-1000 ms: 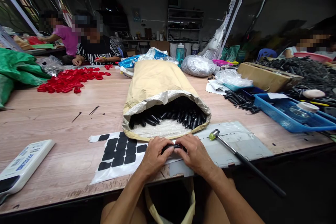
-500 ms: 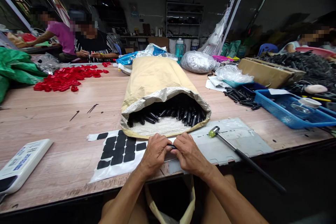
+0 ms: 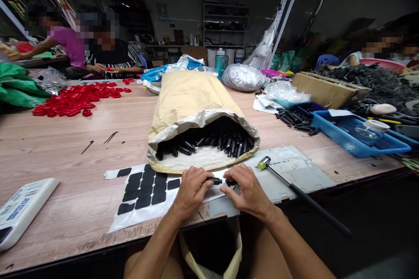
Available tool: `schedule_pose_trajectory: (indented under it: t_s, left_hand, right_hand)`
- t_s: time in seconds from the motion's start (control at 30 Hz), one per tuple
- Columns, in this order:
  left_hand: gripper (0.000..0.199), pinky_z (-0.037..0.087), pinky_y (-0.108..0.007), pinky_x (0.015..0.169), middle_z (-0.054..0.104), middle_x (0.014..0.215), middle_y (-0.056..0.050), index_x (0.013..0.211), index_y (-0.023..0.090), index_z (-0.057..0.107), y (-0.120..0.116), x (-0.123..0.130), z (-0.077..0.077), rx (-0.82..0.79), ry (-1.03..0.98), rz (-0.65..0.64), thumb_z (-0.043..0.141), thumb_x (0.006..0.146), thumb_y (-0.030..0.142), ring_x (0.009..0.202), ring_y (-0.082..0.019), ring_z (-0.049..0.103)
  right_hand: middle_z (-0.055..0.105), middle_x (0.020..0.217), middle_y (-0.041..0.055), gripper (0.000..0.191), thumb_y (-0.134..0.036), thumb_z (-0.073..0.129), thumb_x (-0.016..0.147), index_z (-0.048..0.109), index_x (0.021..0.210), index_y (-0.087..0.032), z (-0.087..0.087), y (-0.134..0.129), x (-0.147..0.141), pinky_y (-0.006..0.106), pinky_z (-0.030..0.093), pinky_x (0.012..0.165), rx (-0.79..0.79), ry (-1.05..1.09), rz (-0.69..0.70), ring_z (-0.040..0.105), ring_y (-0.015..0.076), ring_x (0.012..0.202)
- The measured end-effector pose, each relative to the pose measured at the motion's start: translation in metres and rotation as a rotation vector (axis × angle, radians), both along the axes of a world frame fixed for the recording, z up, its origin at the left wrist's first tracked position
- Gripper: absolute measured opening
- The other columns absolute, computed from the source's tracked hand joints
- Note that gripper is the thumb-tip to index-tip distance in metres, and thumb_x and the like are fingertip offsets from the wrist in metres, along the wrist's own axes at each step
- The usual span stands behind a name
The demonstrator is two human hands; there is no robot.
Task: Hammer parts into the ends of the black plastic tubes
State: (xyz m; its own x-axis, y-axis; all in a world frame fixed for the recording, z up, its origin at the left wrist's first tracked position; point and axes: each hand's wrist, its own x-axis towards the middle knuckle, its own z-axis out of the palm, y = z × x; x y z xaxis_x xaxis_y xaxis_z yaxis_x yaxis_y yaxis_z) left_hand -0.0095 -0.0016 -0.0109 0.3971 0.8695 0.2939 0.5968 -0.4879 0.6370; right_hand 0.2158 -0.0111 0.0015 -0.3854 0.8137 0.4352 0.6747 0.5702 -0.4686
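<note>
I see two hands at the near table edge, approx. centre, just in front of one paper sack (image 3: 193, 96) lying on its side with its mouth toward me. The left hand (image 3: 191, 192) pinches one short black part (image 3: 214, 180) between thumb and fingers, its end poking out to the right; the right hand (image 3: 248, 192) lies palm-down with fingers curled, fingertips on a second small black piece (image 3: 231, 181) (too small to tell what it is) just beside the first, the two a little apart. Both forearms come up from below, wrists angled inward. Inside the sack: many black parts, too many to count. Left of the hands, one white sheet (image 3: 131, 209) with approx. 14 black pads (image 3: 147, 185). Right, one hammer (image 3: 294, 192) on one grey plate (image 3: 301, 170). One blue tray (image 3: 353, 139) farther right; a heap of red pieces (image 3: 73, 98) far left, uncounted.
</note>
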Motion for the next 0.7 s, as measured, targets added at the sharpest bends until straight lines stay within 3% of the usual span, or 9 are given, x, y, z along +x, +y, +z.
schedule_pose_trajectory:
  t_s: [0.17,0.3,0.4,0.47,0.53,0.6,0.7]
  left_hand:
    - [0.018,0.034,-0.041,0.091,0.07,0.097,-0.002,0.106,0.027,0.069,0.002,0.0,0.0,-0.037,0.002,-0.006,0.054,0.099,0.033,0.098,-0.024,0.053]
    - [0.017,0.035,-0.041,0.093,0.069,0.099,-0.003,0.105,0.024,0.069,-0.003,0.0,0.013,-0.053,-0.025,0.0,0.055,0.098,0.032,0.098,-0.024,0.053]
    - [0.024,0.038,-0.038,0.09,0.068,0.099,-0.005,0.107,0.023,0.067,-0.027,0.003,0.029,-0.093,-0.098,-0.009,0.048,0.102,0.035,0.096,-0.023,0.055]
    - [0.029,0.041,-0.034,0.085,0.068,0.097,-0.004,0.108,0.024,0.067,-0.052,0.008,0.033,-0.165,-0.144,-0.108,0.042,0.104,0.038,0.093,-0.021,0.058]
    - [0.032,0.044,-0.03,0.082,0.07,0.096,-0.003,0.108,0.026,0.068,-0.078,0.014,0.024,-0.283,-0.13,-0.267,0.041,0.104,0.041,0.089,-0.019,0.062]
    - [0.032,0.046,-0.028,0.081,0.072,0.096,-0.002,0.106,0.027,0.07,-0.099,0.02,0.001,-0.429,-0.025,-0.343,0.044,0.102,0.044,0.089,-0.019,0.066]
    - [0.03,0.048,-0.032,0.086,0.074,0.104,-0.004,0.105,0.027,0.072,-0.111,0.026,-0.048,-0.676,0.189,-0.132,0.049,0.097,0.046,0.1,-0.024,0.068]
  right_hand:
    - [0.063,0.091,0.0036,0.017,-0.03,0.067,0.087,0.062,0.1,-0.02,-0.003,-0.004,0.013,0.036,0.038,0.082,0.015,-0.019,-0.058,0.054,0.0207,0.089]
    - [0.065,0.095,0.0043,0.018,-0.03,0.064,0.09,0.063,0.106,-0.021,-0.008,-0.004,0.035,0.037,0.039,0.084,0.159,-0.02,-0.139,0.055,0.0215,0.09]
    - [0.067,0.103,0.0064,0.02,-0.029,0.06,0.092,0.064,0.11,-0.021,-0.016,0.0,0.066,0.037,0.039,0.085,0.315,-0.048,-0.436,0.056,0.024,0.096]
    - [0.067,0.102,0.0074,0.021,-0.032,0.059,0.092,0.065,0.11,-0.021,-0.022,0.004,0.085,0.037,0.039,0.082,0.33,-0.116,-0.657,0.056,0.0251,0.094]
    - [0.068,0.099,0.0077,0.023,-0.034,0.057,0.094,0.065,0.11,-0.019,-0.03,0.007,0.097,0.036,0.037,0.077,0.289,-0.21,-0.768,0.056,0.0247,0.09]
    - [0.068,0.096,0.0072,0.023,-0.034,0.053,0.097,0.065,0.11,-0.019,-0.035,0.008,0.099,0.035,0.035,0.074,0.252,-0.303,-0.802,0.055,0.024,0.087]
    - [0.068,0.095,0.0063,0.022,-0.034,0.053,0.097,0.065,0.109,-0.02,-0.039,0.008,0.095,0.034,0.034,0.073,0.25,-0.356,-0.821,0.055,0.0231,0.086]
